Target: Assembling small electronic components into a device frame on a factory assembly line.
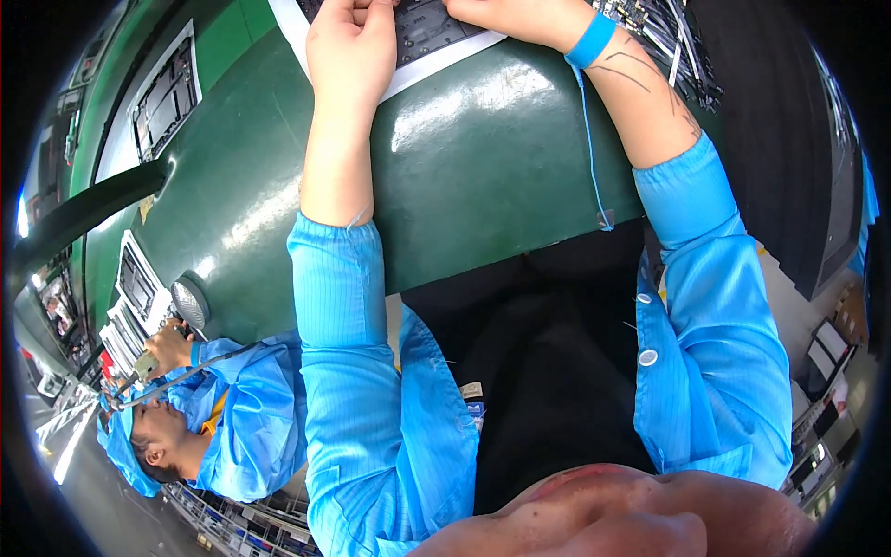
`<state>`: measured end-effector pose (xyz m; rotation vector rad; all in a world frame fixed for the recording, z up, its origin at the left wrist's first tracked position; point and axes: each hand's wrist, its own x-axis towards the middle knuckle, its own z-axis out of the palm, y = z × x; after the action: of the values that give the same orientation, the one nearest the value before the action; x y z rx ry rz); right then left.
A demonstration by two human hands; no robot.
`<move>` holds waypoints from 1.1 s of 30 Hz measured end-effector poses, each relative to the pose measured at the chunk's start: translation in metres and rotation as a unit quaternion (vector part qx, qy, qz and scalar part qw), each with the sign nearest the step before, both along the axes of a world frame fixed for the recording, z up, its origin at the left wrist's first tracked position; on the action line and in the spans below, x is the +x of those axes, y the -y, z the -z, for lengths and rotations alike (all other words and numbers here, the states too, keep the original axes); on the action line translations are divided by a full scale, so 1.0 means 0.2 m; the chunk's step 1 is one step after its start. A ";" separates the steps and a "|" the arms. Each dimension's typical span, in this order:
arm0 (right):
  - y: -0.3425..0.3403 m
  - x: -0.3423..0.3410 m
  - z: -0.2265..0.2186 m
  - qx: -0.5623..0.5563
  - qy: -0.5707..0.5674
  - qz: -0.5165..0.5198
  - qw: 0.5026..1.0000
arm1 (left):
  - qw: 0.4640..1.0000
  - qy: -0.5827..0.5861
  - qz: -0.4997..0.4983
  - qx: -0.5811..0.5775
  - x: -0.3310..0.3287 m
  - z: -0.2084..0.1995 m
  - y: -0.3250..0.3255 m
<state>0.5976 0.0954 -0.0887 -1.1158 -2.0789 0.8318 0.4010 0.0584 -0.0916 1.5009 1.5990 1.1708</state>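
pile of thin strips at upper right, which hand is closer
Right. The right hand is left of the pile of thin strips; the left hand is farther left, at the dark panel.

A panel [434, 37] is lying on the table [483, 186] between left hand [353, 46] and right hand [531, 17]; strips [664, 46] are sitting right of both, a second panel [169, 102] is resting left

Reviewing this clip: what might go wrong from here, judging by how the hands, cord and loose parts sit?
The blue cord runs from the right hand's wristband to the table edge; a wide reach might tug it.
The right forearm lies close to the heaped thin strips, so it could brush some loose.
The left hand overlaps the dark panel; a slip might shift it.
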 end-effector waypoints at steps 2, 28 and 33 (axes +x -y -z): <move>0.00 -0.01 0.01 -0.018 -0.017 0.014 1.000 | 1.000 -0.024 0.013 0.001 0.02 -0.02 0.00; -0.09 -0.04 0.16 -0.164 -0.140 0.012 0.976 | 0.998 -0.056 0.021 -0.027 0.02 0.06 -0.07; -0.09 -0.02 0.19 -0.164 -0.138 0.011 0.977 | 0.998 -0.058 0.019 -0.032 0.04 0.06 -0.06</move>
<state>0.5929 0.1130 -0.1265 -1.1142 -1.7373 1.2752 0.4092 0.0700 -0.1044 1.5751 1.6604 1.0190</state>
